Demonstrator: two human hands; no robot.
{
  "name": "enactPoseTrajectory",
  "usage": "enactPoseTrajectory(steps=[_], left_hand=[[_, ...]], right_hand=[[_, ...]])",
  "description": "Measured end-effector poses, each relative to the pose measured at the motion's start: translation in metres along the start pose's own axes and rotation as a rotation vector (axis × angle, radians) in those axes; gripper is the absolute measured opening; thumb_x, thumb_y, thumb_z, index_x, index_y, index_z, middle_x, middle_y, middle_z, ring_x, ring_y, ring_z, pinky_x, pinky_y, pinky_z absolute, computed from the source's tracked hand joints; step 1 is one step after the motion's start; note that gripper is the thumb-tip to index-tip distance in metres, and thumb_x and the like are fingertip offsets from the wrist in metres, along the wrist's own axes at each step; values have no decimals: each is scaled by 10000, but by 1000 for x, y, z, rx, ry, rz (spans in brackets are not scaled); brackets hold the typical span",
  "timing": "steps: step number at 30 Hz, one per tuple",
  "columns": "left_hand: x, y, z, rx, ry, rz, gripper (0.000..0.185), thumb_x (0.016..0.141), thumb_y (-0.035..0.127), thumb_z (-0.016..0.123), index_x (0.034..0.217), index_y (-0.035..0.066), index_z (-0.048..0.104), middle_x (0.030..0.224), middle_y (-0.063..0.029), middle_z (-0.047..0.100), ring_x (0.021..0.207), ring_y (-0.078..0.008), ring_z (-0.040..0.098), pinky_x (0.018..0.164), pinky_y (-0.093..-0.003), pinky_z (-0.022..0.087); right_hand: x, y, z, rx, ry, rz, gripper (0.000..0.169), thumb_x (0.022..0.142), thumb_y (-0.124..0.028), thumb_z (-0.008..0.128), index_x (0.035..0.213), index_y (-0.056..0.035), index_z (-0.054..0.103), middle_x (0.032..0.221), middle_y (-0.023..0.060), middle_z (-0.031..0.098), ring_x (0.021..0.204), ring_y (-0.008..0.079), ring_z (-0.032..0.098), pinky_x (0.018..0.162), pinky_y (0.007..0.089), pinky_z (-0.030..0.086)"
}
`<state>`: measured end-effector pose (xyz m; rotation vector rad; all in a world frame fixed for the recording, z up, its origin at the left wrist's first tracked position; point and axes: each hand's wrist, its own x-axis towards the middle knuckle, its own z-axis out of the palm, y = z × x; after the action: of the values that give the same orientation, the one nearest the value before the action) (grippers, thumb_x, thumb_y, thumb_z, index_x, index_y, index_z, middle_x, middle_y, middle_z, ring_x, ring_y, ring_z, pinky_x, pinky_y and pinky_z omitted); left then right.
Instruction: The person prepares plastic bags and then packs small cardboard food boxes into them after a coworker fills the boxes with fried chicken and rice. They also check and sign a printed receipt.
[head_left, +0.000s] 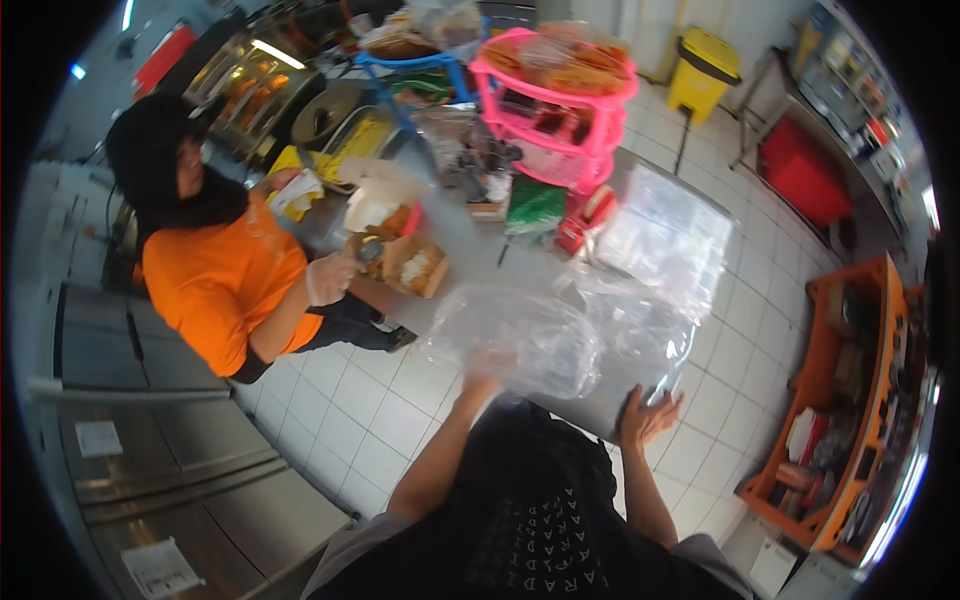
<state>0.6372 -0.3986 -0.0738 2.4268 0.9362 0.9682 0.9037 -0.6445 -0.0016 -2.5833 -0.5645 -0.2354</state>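
Note:
A large clear plastic bag (525, 337), puffed and crumpled, lies over the near end of the metal table (480, 262). My left hand (489, 369) is at the bag's near left edge, partly veiled by the film. It is blurred, so its grip is unclear. Close to the table's near right corner, my right hand (651, 418) has its fingers apart and nothing in it. More clear plastic (637, 300) spreads just beyond that hand, and a stack of clear plastic bags (660, 232) lies farther up the right side.
To the left, a co-worker (225, 277) holds a spoon over open food boxes (416, 266). A pink tiered rack (555, 97), a green packet (535, 210) and a red box (581, 225) stand farther back. An orange shelf unit (832, 405) is at right.

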Motion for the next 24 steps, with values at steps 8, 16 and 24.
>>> enactPoseTrajectory(steps=[8, 16, 24], left_hand=[[33, 27, -33, -296, -184, -390, 577, 748, 263, 907, 1208, 33, 646, 991, -139, 706, 907, -338, 702, 814, -402, 573], [43, 41, -41, -403, -177, -464, 814, 784, 251, 867, 1434, -52, 483, 985, -218, 744, 855, -383, 738, 744, -413, 588], [13, 21, 3, -413, -130, -451, 453, 746, 304, 895, 896, 4, 589, 811, -154, 629, 771, -376, 625, 679, -488, 488]], right_hand=[[12, 14, 19, -167, -131, -139, 317, 964, -312, 646, 1179, -82, 606, 1575, 282, 340, 1466, 445, 288, 1139, 634, 254], [58, -7, 15, 201, 194, 60, 674, 860, -176, 701, 1439, -3, 402, 1405, 220, 445, 1357, 403, 400, 1115, 573, 342], [170, -44, 8, 377, -49, 349, 687, 937, -387, 756, 1420, 21, 489, 1281, 187, 600, 1159, 292, 587, 1049, 419, 446]])
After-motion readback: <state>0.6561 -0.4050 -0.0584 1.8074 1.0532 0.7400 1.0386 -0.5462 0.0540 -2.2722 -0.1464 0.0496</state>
